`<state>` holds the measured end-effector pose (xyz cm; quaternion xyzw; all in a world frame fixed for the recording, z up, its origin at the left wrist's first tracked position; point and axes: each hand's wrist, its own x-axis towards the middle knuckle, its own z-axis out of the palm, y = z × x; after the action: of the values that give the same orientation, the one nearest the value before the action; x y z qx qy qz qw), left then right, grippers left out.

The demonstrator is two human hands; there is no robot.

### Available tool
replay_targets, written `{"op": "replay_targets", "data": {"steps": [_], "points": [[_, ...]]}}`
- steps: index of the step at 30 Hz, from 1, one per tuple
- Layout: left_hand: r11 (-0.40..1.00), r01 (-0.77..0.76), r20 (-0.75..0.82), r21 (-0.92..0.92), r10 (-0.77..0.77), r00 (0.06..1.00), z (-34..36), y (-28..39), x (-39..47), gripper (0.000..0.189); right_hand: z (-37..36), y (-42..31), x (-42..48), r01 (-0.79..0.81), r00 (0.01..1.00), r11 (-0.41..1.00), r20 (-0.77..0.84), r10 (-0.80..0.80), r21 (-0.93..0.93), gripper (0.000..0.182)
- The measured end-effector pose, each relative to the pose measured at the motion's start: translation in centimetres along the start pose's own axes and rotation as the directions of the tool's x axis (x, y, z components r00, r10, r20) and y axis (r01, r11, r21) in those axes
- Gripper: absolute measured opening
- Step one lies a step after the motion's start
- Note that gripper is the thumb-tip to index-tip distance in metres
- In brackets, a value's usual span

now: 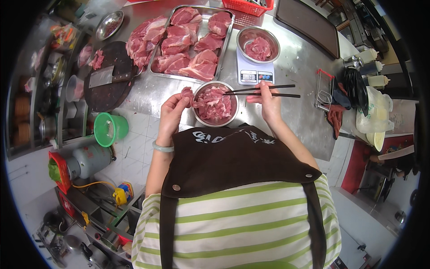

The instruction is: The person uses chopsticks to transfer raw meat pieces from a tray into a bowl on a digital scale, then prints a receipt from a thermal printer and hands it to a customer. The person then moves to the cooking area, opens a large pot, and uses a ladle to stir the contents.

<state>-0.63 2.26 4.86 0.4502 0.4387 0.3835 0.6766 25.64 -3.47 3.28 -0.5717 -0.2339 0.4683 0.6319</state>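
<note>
My left hand (174,111) pinches a piece of raw meat (187,94) at the left rim of a steel bowl (236,111). Cut raw meat (216,106) fills much of this bowl. From the right, my right hand (268,100) holds a pair of black chopsticks (280,95), whose tips reach the meat over the bowl. Just beyond that hand is a white digital kitchen scale (241,69). On the scale rests a second steel bowl (241,43) with a lump of raw meat (258,49) inside.
A steel tray (229,39) holds several large meat cuts, with more meat (145,37) beside it. At left, a cleaver (101,78) lies on a round chopping board (116,59). A green bucket (121,129) stands below. A dark tray (307,23) and squeeze bottles (369,67) are rightward.
</note>
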Motion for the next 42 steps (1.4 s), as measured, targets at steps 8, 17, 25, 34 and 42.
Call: {"op": "replay_targets", "data": {"steps": [8, 17, 25, 34, 42], "points": [[0.801, 0.012, 0.130, 0.599, -0.112, 0.985, 1.7, -0.7, -0.5, 0.014, -0.9, -2.0, -0.3, 0.023, 0.999, 0.995, -0.026, -0.020, 0.101, 0.029], [0.995, -0.026, 0.122, 0.101, 0.013, 0.992, 0.1, 2.5, -1.7, 0.013, -0.8, -0.7, -1.3, 0.106, 0.994, 0.989, 0.009, -0.105, -0.107, 0.028], [0.996, -0.078, 0.217, -0.039, 0.085, 0.973, 1.3, 3.4, -1.3, 0.012, -0.2, -1.9, -1.5, 0.096, 0.995, 0.995, 0.008, -0.096, -0.023, 0.028], [0.676, -0.170, 0.068, 0.717, 0.175, 0.982, 4.6, -2.4, 0.7, 0.025, -0.9, -3.6, -2.0, 0.048, 0.997, 0.992, 0.056, -0.055, 0.120, 0.030], [0.966, 0.250, 0.115, 0.072, -0.257, 0.960, 4.7, -3.4, 2.5, 0.018, 0.1, -3.5, -2.6, 0.031, 0.990, 0.995, 0.131, -0.043, 0.091, 0.027]]}}
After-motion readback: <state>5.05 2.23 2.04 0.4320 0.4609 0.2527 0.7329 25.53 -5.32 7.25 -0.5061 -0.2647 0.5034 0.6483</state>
